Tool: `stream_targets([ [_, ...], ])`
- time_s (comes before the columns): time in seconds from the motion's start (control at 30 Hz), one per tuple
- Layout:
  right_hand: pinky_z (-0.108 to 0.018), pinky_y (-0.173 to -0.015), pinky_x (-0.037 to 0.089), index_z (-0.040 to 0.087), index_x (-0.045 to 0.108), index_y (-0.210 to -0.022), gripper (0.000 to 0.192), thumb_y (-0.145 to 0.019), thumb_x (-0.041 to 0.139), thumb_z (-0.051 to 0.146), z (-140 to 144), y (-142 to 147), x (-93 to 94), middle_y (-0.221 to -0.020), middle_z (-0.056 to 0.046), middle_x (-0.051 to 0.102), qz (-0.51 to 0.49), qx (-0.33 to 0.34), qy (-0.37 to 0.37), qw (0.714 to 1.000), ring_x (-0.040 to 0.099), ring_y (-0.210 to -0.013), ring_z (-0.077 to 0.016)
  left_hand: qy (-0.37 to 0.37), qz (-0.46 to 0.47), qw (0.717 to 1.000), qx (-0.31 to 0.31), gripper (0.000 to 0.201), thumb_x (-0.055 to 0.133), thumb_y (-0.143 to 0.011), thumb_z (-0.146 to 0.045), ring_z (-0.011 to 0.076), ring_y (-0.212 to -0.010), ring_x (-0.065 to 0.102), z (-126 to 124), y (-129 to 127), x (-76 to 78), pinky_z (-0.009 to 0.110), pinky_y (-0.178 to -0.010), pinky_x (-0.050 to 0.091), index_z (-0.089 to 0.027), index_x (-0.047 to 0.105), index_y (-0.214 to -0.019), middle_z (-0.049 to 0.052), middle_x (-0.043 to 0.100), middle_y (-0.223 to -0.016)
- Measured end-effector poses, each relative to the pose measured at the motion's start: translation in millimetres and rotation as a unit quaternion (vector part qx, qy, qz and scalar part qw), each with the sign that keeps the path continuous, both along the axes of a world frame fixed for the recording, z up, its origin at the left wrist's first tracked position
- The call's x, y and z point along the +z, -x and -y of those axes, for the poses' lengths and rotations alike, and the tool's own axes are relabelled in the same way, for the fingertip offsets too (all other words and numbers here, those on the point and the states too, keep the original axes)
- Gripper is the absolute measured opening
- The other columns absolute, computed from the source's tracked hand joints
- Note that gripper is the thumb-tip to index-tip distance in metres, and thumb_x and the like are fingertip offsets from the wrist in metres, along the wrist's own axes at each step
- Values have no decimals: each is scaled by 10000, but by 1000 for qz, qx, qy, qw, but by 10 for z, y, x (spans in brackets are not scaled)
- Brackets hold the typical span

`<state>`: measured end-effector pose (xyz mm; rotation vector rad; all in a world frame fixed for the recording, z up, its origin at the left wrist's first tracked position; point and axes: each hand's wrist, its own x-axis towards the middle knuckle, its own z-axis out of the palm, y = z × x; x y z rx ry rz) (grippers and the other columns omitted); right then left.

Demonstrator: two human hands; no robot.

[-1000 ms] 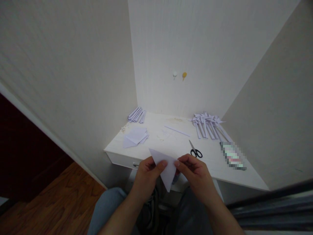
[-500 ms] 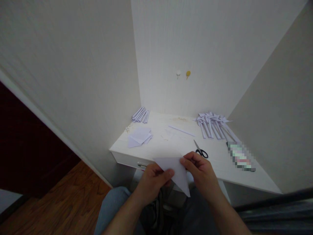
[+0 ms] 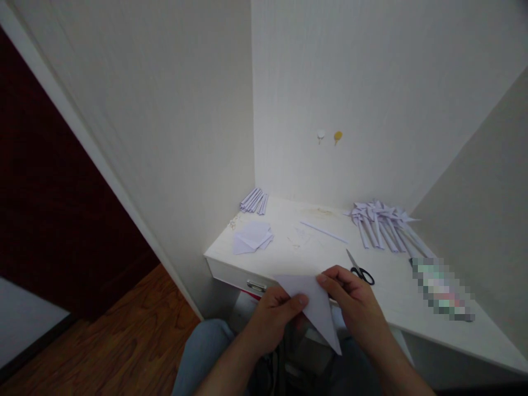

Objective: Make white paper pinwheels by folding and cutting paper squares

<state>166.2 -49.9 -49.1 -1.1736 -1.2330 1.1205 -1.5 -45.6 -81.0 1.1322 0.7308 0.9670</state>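
A white sheet of paper folded into a triangle [image 3: 315,305] is held between my hands, over my lap at the desk's front edge. My left hand [image 3: 276,316] pinches its long lower edge, thumb flat on top and fingers underneath. At the upper right corner, my right hand [image 3: 348,294] grips the paper between thumb and fingertips. Just beyond the right hand lie scissors with black handles [image 3: 363,274], blades slightly apart or closed, I cannot tell. A stack of white paper squares [image 3: 253,236] rests on the desk to the left.
On the white desk [image 3: 313,258] are a bundle of rolled paper sticks [image 3: 253,201], paper pinwheels [image 3: 379,223] on sticks, a single thin paper strip [image 3: 324,232] and a blurred-out flat object [image 3: 441,289]. Walls enclose the desk. Two hooks [image 3: 337,136] hang on the back wall.
The view has swung left, so everything sits further right in the picture. Both hands keep their hold on the folded paper, with little visible change in their grip.
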Motion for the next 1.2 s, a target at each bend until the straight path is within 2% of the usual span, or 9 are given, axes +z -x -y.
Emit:
stream_targets([
  [0.17, -247, -432, 357, 208, 618, -689, 433, -785, 710, 620, -113, 166, -96, -557, 20, 567, 19, 11, 18, 1000, 484, -486, -138, 16, 22, 999, 42, 413, 778, -715, -562, 123, -515, 448, -79, -3, -137, 261, -504, 355, -164, 675, -756, -5, 562, -602],
  [0.3, -296, -589, 474, 193, 657, -781, 442, -876, 587, 619, -306, -173, -262, -686, -36, 675, 131, -26, -9, 991, 621, -628, -192, -7, -52, 993, 108, 481, 723, -760, -610, 133, -505, 466, -137, 84, -231, 267, -517, 363, -173, 597, -604, -12, 516, -503],
  [0.37, -299, -601, 460, 186, 661, -830, 403, -919, 535, 558, -429, -511, -363, -727, -59, 702, 277, -118, 27, 953, 643, -657, -206, -9, -73, 987, 145, 524, 710, -763, -626, 144, -510, 498, -154, 141, -206, 276, -533, 401, -181, 558, -532, 2, 530, -483],
  [0.4, -299, -619, 449, 194, 661, -821, 386, -937, 507, 528, -484, -683, -413, -746, -61, 713, 379, -169, 59, 908, 652, -682, -208, -12, -70, 986, 151, 532, 710, -764, -626, 144, -503, 505, -161, 165, -176, 278, -538, 418, -179, 558, -517, 4, 533, -472],
  [0.43, -312, -640, 430, 189, 666, -820, 356, -938, 522, 492, -533, -840, -459, -779, -83, 722, 419, -202, 81, 882, 655, -728, -228, -9, -62, 986, 157, 517, 713, -766, -615, 145, -498, 515, -166, 182, -138, 279, -538, 435, -175, 576, -533, 4, 545, -477],
  [0.5, -323, -613, 382, 176, 663, -800, 298, -921, 559, 427, -608, -1072, -545, -791, -116, 724, 458, -229, 122, 850, 651, -744, -257, 12, -47, 986, 161, 463, 747, -742, -588, 154, -496, 547, -177, 199, -55, 283, -523, 459, -162, 635, -601, 14, 597, -513],
  [0.6, -314, -602, 351, 162, 685, -847, 222, -875, 636, 376, -667, -1216, -648, -864, -129, 743, 494, -222, 153, 827, 661, -785, -262, 28, -43, 990, 132, 413, 775, -728, -535, 171, -531, 602, -200, 191, 31, 295, -536, 504, -150, 675, -616, 44, 660, -574],
  [0.97, -262, -653, 411, 154, 706, -903, 157, -786, 736, 255, -370, -1436, -661, -873, -80, 752, 519, -158, 176, 821, 670, -792, -202, 26, 40, 995, 86, 319, 803, -747, -425, 161, -540, 643, -169, 48, 102, 290, -583, 552, -131, 726, -650, 48, 697, -587],
  [1.2, -305, -612, 349, 172, 691, -693, 141, -751, 724, 296, -142, -1385, -608, -760, -113, 722, 520, -161, 213, 811, 653, -766, -252, 45, 38, 994, 96, 259, 846, -683, -360, 153, -511, 653, -78, 46, 191, 259, -543, 555, -134, 727, -644, 31, 701, -560],
])
